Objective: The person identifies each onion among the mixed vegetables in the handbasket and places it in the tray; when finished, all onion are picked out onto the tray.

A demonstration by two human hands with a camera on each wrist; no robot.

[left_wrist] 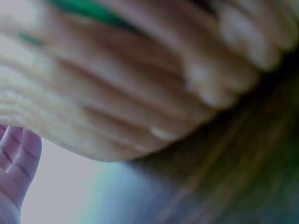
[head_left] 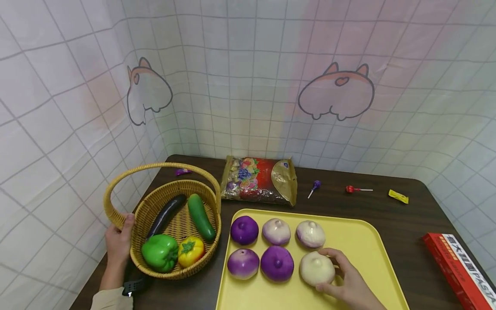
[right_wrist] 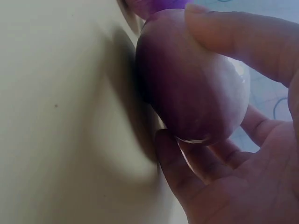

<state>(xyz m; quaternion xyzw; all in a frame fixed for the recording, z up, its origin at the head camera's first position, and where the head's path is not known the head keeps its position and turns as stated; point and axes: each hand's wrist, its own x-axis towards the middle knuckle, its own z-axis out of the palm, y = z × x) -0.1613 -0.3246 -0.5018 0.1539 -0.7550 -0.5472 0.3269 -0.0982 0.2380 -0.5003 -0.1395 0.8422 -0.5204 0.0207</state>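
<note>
My right hand (head_left: 345,277) grips a pale onion (head_left: 317,268) at the front right of two rows of onions on a yellow tray (head_left: 364,241). In the right wrist view the thumb and fingers (right_wrist: 224,42) curl round the onion (right_wrist: 191,88), which rests against the tray (right_wrist: 56,116). My left hand (head_left: 118,241) holds the left rim of a wicker basket (head_left: 182,187), thumb on the rim. The left wrist view is blurred, showing the fingers (left_wrist: 16,163) beside the basket (left_wrist: 117,102). Inside lie an eggplant (head_left: 166,213), a cucumber (head_left: 201,216), a green pepper (head_left: 159,252) and a yellow pepper (head_left: 191,251).
Several other purple and pale onions (head_left: 277,263) fill the tray's left half. Behind it lie a candy bag (head_left: 259,179), two lollipops (head_left: 354,189), a yellow wrapped sweet (head_left: 398,196) and a purple wrapper (head_left: 183,172). A red pasta box (head_left: 461,269) sits at the right edge. Tiled walls close the back and left.
</note>
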